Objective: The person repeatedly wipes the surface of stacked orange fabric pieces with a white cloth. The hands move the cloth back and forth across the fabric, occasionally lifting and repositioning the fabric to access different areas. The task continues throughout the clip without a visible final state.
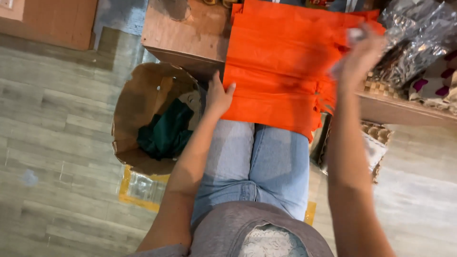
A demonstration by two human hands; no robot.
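**Q:** Head view, looking down: what does each hand have?

**A:** My left hand point(218, 97) lies flat, fingers spread and gripping nothing, its fingertips pressed on the near left edge of the stack of orange cloth bags point(278, 71). The stack lies on the low wooden table point(183, 35) and hangs over its front edge onto my knees in the blue jeans point(259, 162). My right hand point(362, 54) is raised over the stack's right side, fingers curled about something small and pale; the hand is blurred, so I think it is a pinch on a scrap of clear film, but I cannot tell for certain.

**Q:** What lies around the stack?

**A:** A brown paper sack point(143, 109) stands open on the floor just left of my knee, with green cloth point(166, 133) inside. Crinkled silver wrapping point(416, 40) lies on the table to the right, beside patterned fabric.

**Q:** What could go wrong from here?

**A:** The overhanging bags are held only by my left fingertips and my lap. In my judgement, lifting that hand or shifting my knees could let the top layers slide off to the floor. The bag handles bunched at the right edge could also snag my right wrist and drag a layer askew.
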